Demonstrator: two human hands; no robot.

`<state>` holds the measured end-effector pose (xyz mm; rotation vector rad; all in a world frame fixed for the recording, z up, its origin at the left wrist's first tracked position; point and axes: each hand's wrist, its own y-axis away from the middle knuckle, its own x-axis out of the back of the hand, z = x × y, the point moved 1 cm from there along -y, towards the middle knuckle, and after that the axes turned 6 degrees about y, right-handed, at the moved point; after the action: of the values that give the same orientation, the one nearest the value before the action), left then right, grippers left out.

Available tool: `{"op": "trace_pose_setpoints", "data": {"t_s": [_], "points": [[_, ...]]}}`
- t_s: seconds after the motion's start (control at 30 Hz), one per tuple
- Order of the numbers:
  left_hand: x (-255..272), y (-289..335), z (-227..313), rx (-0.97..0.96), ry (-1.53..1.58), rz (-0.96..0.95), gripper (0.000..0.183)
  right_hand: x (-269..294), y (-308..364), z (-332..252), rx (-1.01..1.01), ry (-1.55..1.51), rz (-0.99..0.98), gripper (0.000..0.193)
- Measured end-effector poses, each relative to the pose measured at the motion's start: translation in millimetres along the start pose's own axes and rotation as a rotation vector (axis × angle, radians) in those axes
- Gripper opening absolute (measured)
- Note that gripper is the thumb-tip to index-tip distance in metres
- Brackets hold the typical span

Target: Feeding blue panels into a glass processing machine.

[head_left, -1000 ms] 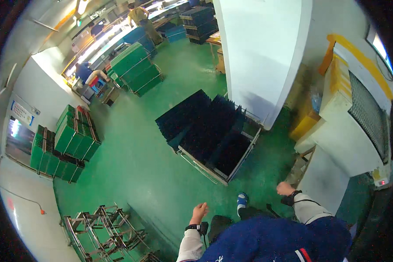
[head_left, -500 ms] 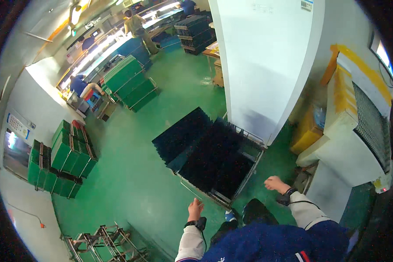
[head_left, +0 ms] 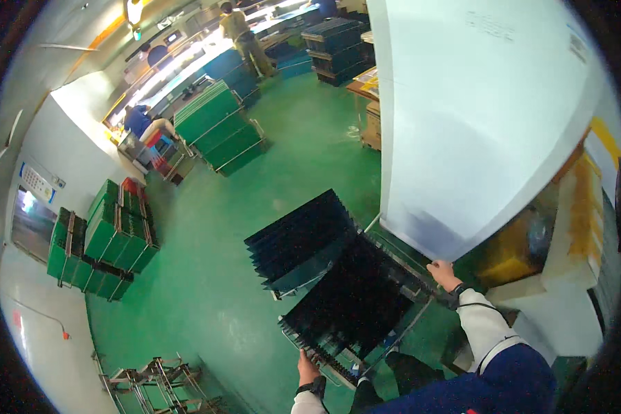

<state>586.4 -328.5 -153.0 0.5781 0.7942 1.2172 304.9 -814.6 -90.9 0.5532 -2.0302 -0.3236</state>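
A rack of dark boards (head_left: 352, 297) is on the green floor (head_left: 207, 276), right in front of the person, low and a bit right of the middle. The boards are packed too close to count. The left hand (head_left: 308, 370) is at the rack's near left edge, with its fingers bent up at the rim. The right hand (head_left: 444, 274) is by the rail on the other side, with its fingers curled in. I cannot tell how tightly either hand is closed, or if the right one really touches the rail. One more bunch of dark boards (head_left: 300, 238) stands just behind, to the left. A big white wall (head_left: 476, 124) stands close past the rack on the right and hides what is behind it. To the right of the rack is one yellow box (head_left: 514, 259). Low on the left are bare metal frames (head_left: 159, 386). Green crates (head_left: 121, 228) sit in a group by the left wall. Farther off are one big green stack (head_left: 217, 127), one dark stack (head_left: 334, 48), one sitting person (head_left: 141, 123) and one standing person (head_left: 240, 34) by a bright bench.
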Motion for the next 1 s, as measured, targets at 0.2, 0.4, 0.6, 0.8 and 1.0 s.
{"op": "trace_pose_setpoints", "data": {"t_s": [0.2, 0.4, 0.6, 0.8, 1.0], "points": [[44.7, -19.1, -26.7, -0.202, -0.169, -0.092, 0.050, -51.5, -42.4, -6.6, 0.049, -0.298, -0.176, 0.036], [19.1, -12.5, -15.5, 0.108, 0.183, 0.054, 0.055, -52.1, -55.1, 13.9, -0.032, -0.429, -0.303, 0.035], [19.6, 0.5, -5.7, 0.034, 0.189, -0.077, 0.049, -41.9, -29.0, 20.0, -0.072, -0.274, -0.271, 0.040], [27.6, 24.4, -12.1, 0.031, -0.037, -0.118, 0.044, -44.8, 25.8, 97.1, -0.011, -0.117, -0.135, 0.043], [8.2, 87.9, -30.3, 0.123, 0.064, -0.068, 0.040, -7.0, 124.7, 177.2, -0.345, -0.198, -0.061, 0.035]]}}
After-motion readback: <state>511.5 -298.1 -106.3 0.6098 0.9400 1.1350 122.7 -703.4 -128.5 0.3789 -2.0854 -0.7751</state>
